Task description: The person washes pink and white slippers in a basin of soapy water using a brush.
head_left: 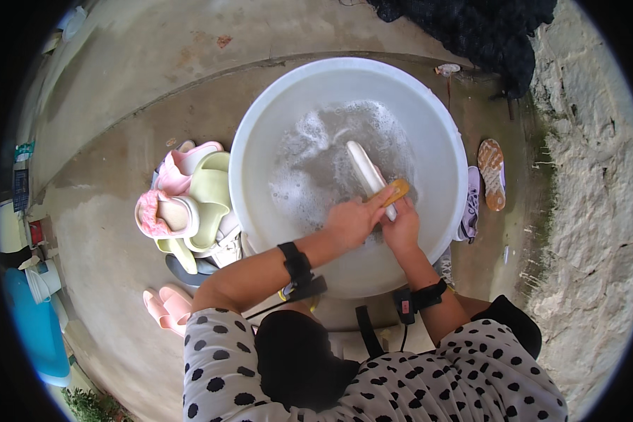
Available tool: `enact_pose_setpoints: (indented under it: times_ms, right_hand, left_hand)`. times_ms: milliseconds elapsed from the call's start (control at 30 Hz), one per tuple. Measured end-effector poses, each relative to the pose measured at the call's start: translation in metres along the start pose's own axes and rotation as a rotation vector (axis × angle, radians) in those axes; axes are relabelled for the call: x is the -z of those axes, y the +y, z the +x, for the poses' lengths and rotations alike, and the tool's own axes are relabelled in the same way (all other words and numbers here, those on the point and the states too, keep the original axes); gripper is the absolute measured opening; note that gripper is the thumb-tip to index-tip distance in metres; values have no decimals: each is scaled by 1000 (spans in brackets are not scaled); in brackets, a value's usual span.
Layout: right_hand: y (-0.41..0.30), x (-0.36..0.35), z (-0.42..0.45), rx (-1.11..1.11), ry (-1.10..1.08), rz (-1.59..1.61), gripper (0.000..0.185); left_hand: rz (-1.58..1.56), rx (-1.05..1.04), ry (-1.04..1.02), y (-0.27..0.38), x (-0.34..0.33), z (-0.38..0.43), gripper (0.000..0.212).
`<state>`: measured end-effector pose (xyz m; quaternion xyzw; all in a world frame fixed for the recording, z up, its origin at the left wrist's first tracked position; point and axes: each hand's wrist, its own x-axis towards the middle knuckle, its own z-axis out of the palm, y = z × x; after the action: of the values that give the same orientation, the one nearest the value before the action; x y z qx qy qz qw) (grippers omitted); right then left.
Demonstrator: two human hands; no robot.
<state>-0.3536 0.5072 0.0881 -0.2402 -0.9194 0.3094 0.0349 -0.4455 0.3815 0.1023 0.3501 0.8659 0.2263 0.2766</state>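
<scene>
A large pale plastic tub (266, 174) stands before me, holding cloudy, sudsy water (316, 142). Over the water a white shoe (363, 166) is tilted on its edge, its light sole side facing up. My right hand (402, 228) grips the near end of this shoe. In my left hand (352, 220) is a brush with a yellow-brown back (399, 191), laid across the shoe near that same end. The bristles are hidden beneath the brush and my fingers, and part of the shoe is covered by both hands.
Left of the tub lies a pile with green slippers (211, 179) and pink-and-white shoes (169, 216); pink slides (168, 307) lie nearer. To the right are a lilac sneaker (470, 203) and an upturned brown-soled shoe (491, 174), beside a rough wall (585, 158). Black netting (475, 37) hangs beyond.
</scene>
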Motion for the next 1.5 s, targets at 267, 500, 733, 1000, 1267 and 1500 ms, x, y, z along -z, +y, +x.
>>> enact_pose_setpoints:
  times_ms: [267, 500, 733, 1000, 1267, 1500]
  right_hand:
    - [-4, -3, -2, 61, -4, 63, 53]
    - [13, 0, -1, 29, -33, 1, 53]
    - [-1, -13, -3, -50, -175, -107, 64]
    - [10, -21, -1, -76, -320, -61, 60]
    - [41, -13, 3, -166, -276, -59, 58]
    - [15, -2, 8, -29, -225, -12, 54]
  left_hand:
    - [-16, 298, 198, -100, 22, 63, 42]
    - [-7, 16, -10, -4, 4, 12, 44]
    - [21, 161, 39, -53, 5, 39, 44]
    - [28, 285, 44, -77, 20, 45, 45]
    - [30, 101, -38, -13, -5, 18, 47]
    - [84, 447, 235, -132, 16, 70, 36]
